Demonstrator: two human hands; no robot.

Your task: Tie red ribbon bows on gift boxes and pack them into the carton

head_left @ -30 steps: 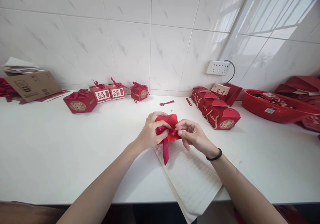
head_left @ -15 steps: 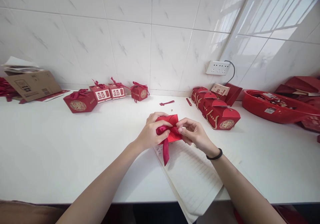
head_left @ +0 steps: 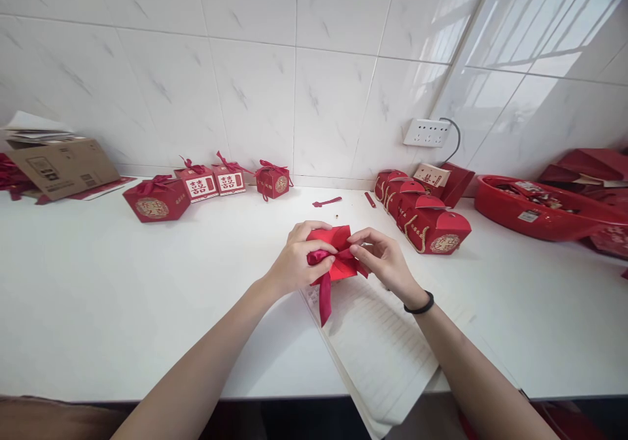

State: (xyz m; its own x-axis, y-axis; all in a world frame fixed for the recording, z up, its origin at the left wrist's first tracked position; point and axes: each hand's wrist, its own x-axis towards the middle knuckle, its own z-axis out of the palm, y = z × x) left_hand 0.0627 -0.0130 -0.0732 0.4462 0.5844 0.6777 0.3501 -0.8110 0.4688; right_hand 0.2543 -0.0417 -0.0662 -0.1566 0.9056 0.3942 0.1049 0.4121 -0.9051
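Note:
In front of me on the table is a small red gift box (head_left: 343, 270), with a dark red satin ribbon (head_left: 325, 299) across its top. My left hand (head_left: 307, 257) rests around the box's left side, its thumb and fingers closed on a ribbon loop near the knot. On the right, my right hand (head_left: 380, 257) pinches the other part of the ribbon between thumb and fingertips. One ribbon tail hangs down the front, and another end shows under the right fingers. Beneath the box lies an open lined notebook (head_left: 377, 348).
Finished-looking red boxes with bows (head_left: 157, 198) stand at the back left, beside a cardboard box (head_left: 63, 165). A row of handled red boxes (head_left: 432, 227) sits right, near a red basin (head_left: 520, 221) of wrapped items. A power strip (head_left: 426, 133) hangs on the wall.
My right hand's fingers have drawn together on the ribbon, and a ribbon end now shows below them at the box's right side. The left hand stays nearly still.

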